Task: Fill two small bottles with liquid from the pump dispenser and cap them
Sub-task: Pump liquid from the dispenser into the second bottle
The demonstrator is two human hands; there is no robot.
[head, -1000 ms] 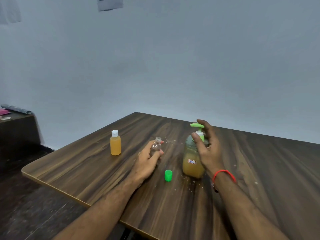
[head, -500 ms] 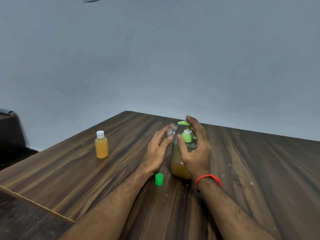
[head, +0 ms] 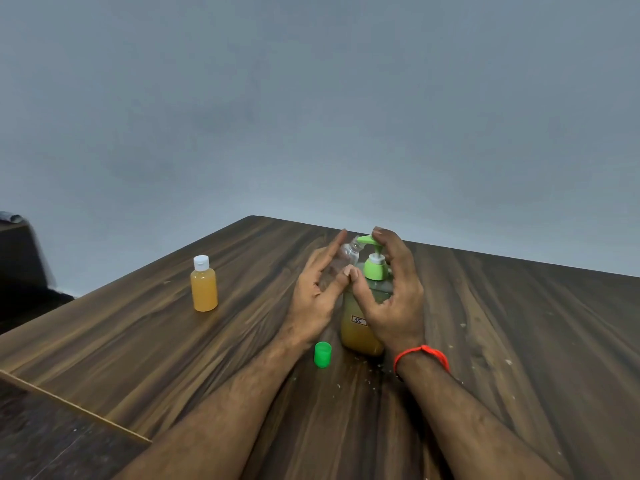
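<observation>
Head view: your left hand (head: 317, 299) pinches empty clear bottle (head: 346, 255), tilted, mouth just under green spout. Right hand (head: 394, 292) wraps pump dispenser (head: 363, 327), fingertips on pump top. Seat mouth under spout, press slowly. Green cap (head: 322, 354) waits on table (head: 138, 341); filled bottle (head: 204, 285) stands capped left.

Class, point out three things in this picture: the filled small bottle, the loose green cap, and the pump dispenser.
Filled small bottle (head: 204, 294): head view, on its orange body.
Green cap (head: 322, 355): head view, on its side wall.
Pump dispenser (head: 375, 266): head view, on its green collar.
</observation>
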